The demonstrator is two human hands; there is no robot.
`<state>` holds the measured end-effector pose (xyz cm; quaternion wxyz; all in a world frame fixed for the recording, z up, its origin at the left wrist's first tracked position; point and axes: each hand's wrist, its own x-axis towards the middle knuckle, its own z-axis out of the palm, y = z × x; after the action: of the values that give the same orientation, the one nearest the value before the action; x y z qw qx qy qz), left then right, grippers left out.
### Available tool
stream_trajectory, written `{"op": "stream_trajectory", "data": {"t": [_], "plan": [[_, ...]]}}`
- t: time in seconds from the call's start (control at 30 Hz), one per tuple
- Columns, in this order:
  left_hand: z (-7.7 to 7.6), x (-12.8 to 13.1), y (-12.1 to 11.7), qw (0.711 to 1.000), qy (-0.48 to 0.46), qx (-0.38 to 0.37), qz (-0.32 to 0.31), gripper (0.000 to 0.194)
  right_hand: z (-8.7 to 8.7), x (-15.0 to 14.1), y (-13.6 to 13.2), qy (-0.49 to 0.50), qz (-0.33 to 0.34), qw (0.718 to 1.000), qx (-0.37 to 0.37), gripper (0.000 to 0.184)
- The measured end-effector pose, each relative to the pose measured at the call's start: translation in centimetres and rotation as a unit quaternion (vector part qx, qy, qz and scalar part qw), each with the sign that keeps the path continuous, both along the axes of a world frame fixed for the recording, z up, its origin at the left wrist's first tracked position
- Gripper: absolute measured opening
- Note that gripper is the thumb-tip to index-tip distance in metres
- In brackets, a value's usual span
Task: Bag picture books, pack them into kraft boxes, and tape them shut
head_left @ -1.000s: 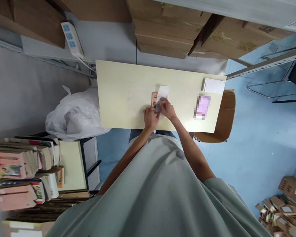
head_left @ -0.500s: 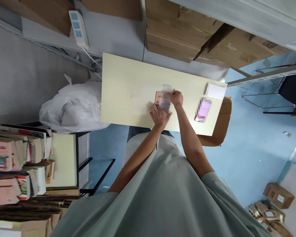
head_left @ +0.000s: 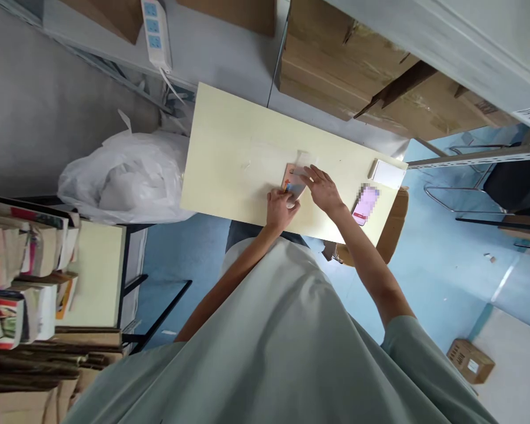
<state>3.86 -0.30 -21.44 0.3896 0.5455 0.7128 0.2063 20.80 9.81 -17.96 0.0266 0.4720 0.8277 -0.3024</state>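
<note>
A small orange-pink booklet [head_left: 288, 174] with a picture on its cover lies on the pale yellow table [head_left: 229, 135]. A see-through plastic film [head_left: 304, 158] covers part of it and sticks out past its far edge. My left hand [head_left: 279, 210] is closed on the booklet's near left edge, with the thumb across the near side. From the right, my right hand [head_left: 324, 189] reaches over the film. Its fingers are stretched out and their tips rest on or just above the film; I cannot tell which.
A phone [head_left: 365, 205] with a blurred screen and a stack of white cards [head_left: 387, 174] lie at the table's right. A white plastic bag [head_left: 128, 176] bulges at the left. Cardboard boxes [head_left: 322, 70] and a power strip [head_left: 156, 35] are behind; an open carton [head_left: 393, 227] stands below right.
My right hand has gone from pinching at the film to lying with stretched fingers over it. My left hand has curled more tightly round the booklet's edge. The camera view has turned slightly.
</note>
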Motion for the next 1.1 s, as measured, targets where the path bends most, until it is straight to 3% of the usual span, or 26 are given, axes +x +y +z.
{"op": "stream_trajectory", "data": {"t": [0.27, 0.53, 0.63, 0.8, 0.9, 1.1], "plan": [[0.5, -1.4, -1.6, 0.997, -0.07, -0.014, 0.037, 0.03, 0.3, -0.9, 3.8, -0.004, -0.003, 1.0, 0.011, 0.049], [1.8, -1.6, -3.9, 0.966, -0.158, -0.047, 0.199, 0.03, 0.3, -2.8, 7.4, 0.023, -0.027, 0.998, -0.048, 0.026], [1.8, -1.7, -4.4, 0.958, -0.162, -0.063, 0.227, 0.029, -0.4, -4.0, 7.5, 0.025, -0.052, 0.998, -0.037, 0.018], [0.5, -3.2, -4.0, 0.951, -0.114, -0.106, 0.266, 0.031, -2.4, -6.8, 6.7, 0.011, -0.105, 0.994, 0.001, 0.031], [-0.4, -4.6, -3.3, 0.946, -0.104, -0.131, 0.277, 0.036, -3.8, -8.6, 5.9, 0.003, -0.12, 0.993, 0.005, 0.028], [-1.4, -6.9, -2.1, 0.948, -0.063, -0.208, 0.233, 0.031, -6.3, -10.8, 4.3, -0.007, -0.193, 0.981, -0.002, 0.029]]}}
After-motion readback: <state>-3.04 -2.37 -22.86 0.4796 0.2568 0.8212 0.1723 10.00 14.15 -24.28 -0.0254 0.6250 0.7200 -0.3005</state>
